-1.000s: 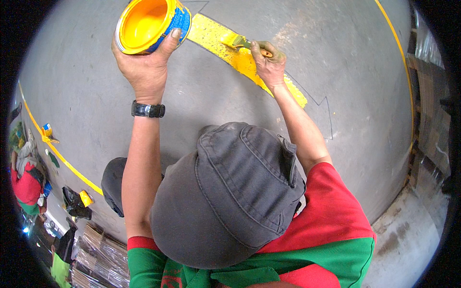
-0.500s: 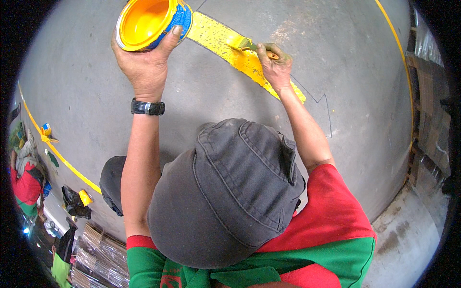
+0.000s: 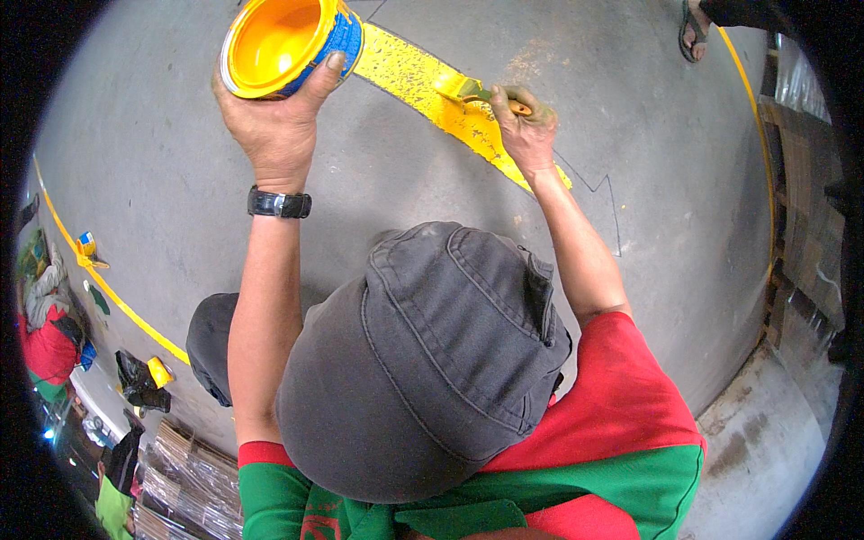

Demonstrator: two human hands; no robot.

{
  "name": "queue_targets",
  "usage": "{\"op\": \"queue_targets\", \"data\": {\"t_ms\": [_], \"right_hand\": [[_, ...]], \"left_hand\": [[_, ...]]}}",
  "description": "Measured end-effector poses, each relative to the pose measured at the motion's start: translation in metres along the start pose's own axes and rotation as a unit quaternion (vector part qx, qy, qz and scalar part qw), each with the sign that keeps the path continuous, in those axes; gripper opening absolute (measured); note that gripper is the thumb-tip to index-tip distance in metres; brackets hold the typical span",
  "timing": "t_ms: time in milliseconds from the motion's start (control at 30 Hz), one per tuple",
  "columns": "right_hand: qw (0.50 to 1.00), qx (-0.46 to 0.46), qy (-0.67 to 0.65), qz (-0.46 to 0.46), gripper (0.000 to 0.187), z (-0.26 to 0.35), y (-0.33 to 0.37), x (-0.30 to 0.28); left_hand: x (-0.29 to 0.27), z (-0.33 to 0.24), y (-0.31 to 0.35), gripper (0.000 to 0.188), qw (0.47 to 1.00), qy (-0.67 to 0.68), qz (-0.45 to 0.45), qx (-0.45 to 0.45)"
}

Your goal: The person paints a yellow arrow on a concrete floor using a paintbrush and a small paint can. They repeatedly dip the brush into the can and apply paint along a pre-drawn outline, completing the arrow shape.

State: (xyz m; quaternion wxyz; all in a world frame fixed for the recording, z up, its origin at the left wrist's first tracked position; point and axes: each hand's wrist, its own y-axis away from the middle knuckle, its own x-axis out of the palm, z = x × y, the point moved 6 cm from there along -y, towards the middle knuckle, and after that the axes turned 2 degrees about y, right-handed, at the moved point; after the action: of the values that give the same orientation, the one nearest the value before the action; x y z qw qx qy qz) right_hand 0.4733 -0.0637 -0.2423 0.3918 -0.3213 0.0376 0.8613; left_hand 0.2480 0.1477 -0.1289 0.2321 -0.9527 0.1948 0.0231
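Note:
My left hand (image 3: 273,126) is closed around a blue paint can (image 3: 340,45), its thumb on the side. The can is tilted so its yellow-coated inside shows, with paint pooled in it. In my right hand (image 3: 529,135) is a paintbrush (image 3: 472,91), gripped by its handle. The brush's yellow bristles press on a yellow painted strip (image 3: 405,67) on the grey floor. Dark specks of floor show through parts of the strip, while the stretch near my right hand is covered more thickly. Thin pencil-like lines (image 3: 596,187) run beyond the strip's near end.
A sandalled foot (image 3: 694,36) stands at the far right, by a yellow floor line (image 3: 742,76). Wrapped cardboard stacks (image 3: 810,198) line the right edge. On the left lie a small paint can (image 3: 86,245), a black plastic bag (image 3: 139,382) and a yellow container (image 3: 160,371); another person (image 3: 49,346) is beyond.
My right hand and the brush have shifted slightly right along the strip. A sandalled foot has come into view at the far right. The paint can has moved only slightly.

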Motion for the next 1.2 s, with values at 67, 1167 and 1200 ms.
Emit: {"op": "queue_targets", "data": {"t_ms": [67, 1167, 1200], "right_hand": [[1.0, -0.004, 0.008, -0.002, 0.02, -0.001, 0.0, -0.002], [0.982, -0.161, -0.02, 0.097, 0.023, 0.175, -0.041, -0.034], [0.983, -0.155, -0.025, 0.098, 0.024, 0.174, -0.041, -0.033]], "left_hand": [[0.001, 0.001, 0.001, 0.077, 1.0, -0.002, -0.005, -0.005], [0.056, 0.005, 0.051, 0.112, 0.979, -0.182, 0.086, 0.016], [0.056, 0.007, 0.051, 0.112, 0.978, -0.187, 0.088, 0.013]]}}
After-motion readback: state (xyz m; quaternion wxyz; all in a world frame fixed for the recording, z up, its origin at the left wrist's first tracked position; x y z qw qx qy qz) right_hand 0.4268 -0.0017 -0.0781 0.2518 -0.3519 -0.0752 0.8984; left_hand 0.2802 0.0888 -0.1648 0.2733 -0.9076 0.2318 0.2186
